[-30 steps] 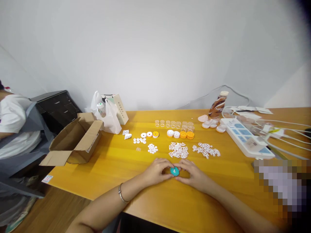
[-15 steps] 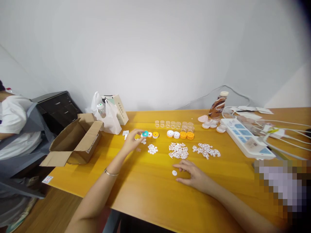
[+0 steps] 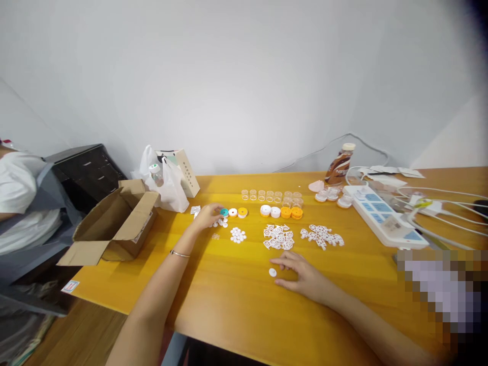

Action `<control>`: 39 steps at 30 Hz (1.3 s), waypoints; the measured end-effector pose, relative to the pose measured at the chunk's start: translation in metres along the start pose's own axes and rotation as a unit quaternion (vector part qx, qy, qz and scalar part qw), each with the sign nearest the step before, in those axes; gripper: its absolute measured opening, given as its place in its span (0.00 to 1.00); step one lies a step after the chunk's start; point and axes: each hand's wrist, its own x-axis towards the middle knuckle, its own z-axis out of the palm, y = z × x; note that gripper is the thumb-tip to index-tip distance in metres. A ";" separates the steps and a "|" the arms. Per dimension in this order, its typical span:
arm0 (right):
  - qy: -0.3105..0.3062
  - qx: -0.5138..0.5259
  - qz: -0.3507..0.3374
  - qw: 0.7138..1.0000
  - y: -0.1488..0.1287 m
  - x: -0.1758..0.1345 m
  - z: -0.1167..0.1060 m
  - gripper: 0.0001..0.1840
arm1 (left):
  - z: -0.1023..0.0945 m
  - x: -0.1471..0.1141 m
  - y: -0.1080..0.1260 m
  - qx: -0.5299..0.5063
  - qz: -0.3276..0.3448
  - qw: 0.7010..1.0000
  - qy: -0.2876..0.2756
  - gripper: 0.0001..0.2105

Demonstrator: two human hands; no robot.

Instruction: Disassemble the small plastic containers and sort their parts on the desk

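Observation:
At the left end of a short row of round caps, my left hand (image 3: 208,216) has its fingers at the edge of a teal cap (image 3: 224,213), which rests low by the table. A white cap (image 3: 233,213) and an orange cap (image 3: 242,212) sit just right of it. Small white pieces (image 3: 221,222) lie under my left fingers, partly hidden. My right hand (image 3: 297,272) rests on the table with thumb and fingers apart. A small white disc (image 3: 272,272) lies just beyond its fingertips, apparently not gripped.
Clear rings (image 3: 261,195), white and orange caps (image 3: 275,212), white discs (image 3: 238,235) and openwork white pieces (image 3: 279,237) are grouped mid-table. An open carton (image 3: 110,223) and plastic bag (image 3: 170,188) stand left. A bottle (image 3: 339,165) and power strip (image 3: 387,216) are right. A person sits far left.
My left hand has moved slightly left and down, bringing the teal cap into line beside the white cap. The right hand has stayed in place. The whole view has shifted a little.

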 end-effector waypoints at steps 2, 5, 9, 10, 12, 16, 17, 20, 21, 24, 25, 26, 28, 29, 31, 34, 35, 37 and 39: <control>0.002 0.000 0.001 1.000 -0.001 0.000 0.000 0.18 | -0.001 0.000 0.000 -0.004 -0.003 1.000 -0.008 0.12; 0.004 0.002 0.002 1.000 -0.002 0.000 -0.001 0.18 | -0.003 0.000 -0.001 -0.013 -0.011 1.000 -0.020 0.12; 0.002 0.002 0.003 1.000 -0.002 0.000 -0.001 0.18 | -0.002 0.001 -0.001 -0.032 -0.022 0.999 -0.033 0.13; 0.002 0.000 0.003 1.000 -0.002 0.000 -0.001 0.18 | -0.002 0.002 -0.001 -0.035 -0.023 0.998 -0.035 0.13; 0.002 -0.003 0.002 1.000 -0.002 0.000 -0.001 0.18 | -0.001 0.002 0.001 -0.037 -0.025 0.998 -0.037 0.14; 0.010 -0.003 -0.003 1.000 0.000 0.000 0.000 0.18 | -0.003 0.003 0.007 -0.027 -0.025 0.999 -0.036 0.13; 0.010 -0.003 -0.003 1.000 0.001 -0.001 0.000 0.18 | -0.004 0.003 0.009 -0.023 -0.024 0.999 -0.034 0.13; 0.003 -0.004 -0.001 1.000 0.000 -0.001 0.000 0.18 | -0.011 0.002 0.017 -0.006 -0.020 1.000 -0.016 0.14; 0.000 -0.004 0.000 1.000 0.000 -0.001 0.000 0.18 | -0.014 -0.001 0.022 0.000 -0.017 1.000 -0.006 0.14; -0.005 0.000 0.004 1.000 -0.002 -0.001 -0.001 0.18 | -0.013 -0.017 0.046 0.010 0.002 1.000 0.027 0.12; -0.005 0.001 0.005 1.000 -0.002 -0.001 -0.002 0.18 | -0.010 -0.025 0.058 0.006 0.015 0.999 0.033 0.11; -0.005 0.002 0.006 1.000 -0.003 0.000 -0.002 0.18 | -0.004 -0.035 0.070 -0.011 0.045 0.998 0.034 0.10; -0.004 0.004 0.007 1.000 -0.003 0.000 -0.002 0.18 | 0.012 -0.056 0.096 -0.057 0.124 0.990 -0.030 0.09; -0.003 0.003 0.006 1.000 -0.003 0.000 -0.002 0.19 | 0.021 -0.066 0.107 -0.071 0.162 0.981 -0.086 0.10; -0.002 0.003 0.005 1.000 -0.003 0.001 -0.002 0.19 | 0.041 -0.082 0.125 -0.089 0.208 0.961 -0.162 0.12; 0.003 0.003 0.001 1.000 -0.002 0.002 -0.002 0.17 | 0.066 -0.094 0.136 -0.108 0.217 0.953 -0.183 0.11; 0.005 0.003 -0.001 1.000 -0.002 0.002 -0.002 0.17 | 0.072 -0.095 0.136 -0.110 0.213 0.955 -0.176 0.11; 0.011 0.005 -0.005 1.000 -0.002 0.002 0.000 0.16 | 0.080 -0.095 0.134 -0.112 0.203 0.960 -0.158 0.10; 0.015 0.010 -0.007 1.000 -0.004 0.002 0.002 0.16 | 0.084 -0.095 0.132 -0.115 0.202 0.961 -0.147 0.09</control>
